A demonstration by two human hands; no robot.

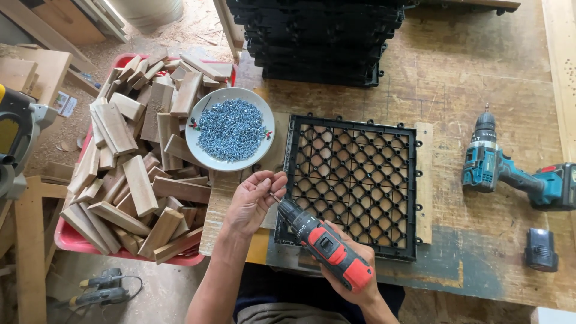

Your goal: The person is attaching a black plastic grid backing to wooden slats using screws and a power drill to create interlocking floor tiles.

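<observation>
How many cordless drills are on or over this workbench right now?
2. A red and black drill is held in the right hand over the black plastic grid; a teal drill lies on the bench at right. Corded tools on the floor are not counted.

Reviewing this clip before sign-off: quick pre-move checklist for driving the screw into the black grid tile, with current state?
1. Red drill gripped in right hand: ok.
2. Left hand fingers at the bit tip: ok; a screw there: cannot tell.
3. Black grid tile lying flat on wood slats: ok.
4. Plate of screws within reach, beside tile: ok.
5. Bit vertical over a hole: not ok, drill tilted.
6. Teal drill clear of the tile: ok.
</observation>
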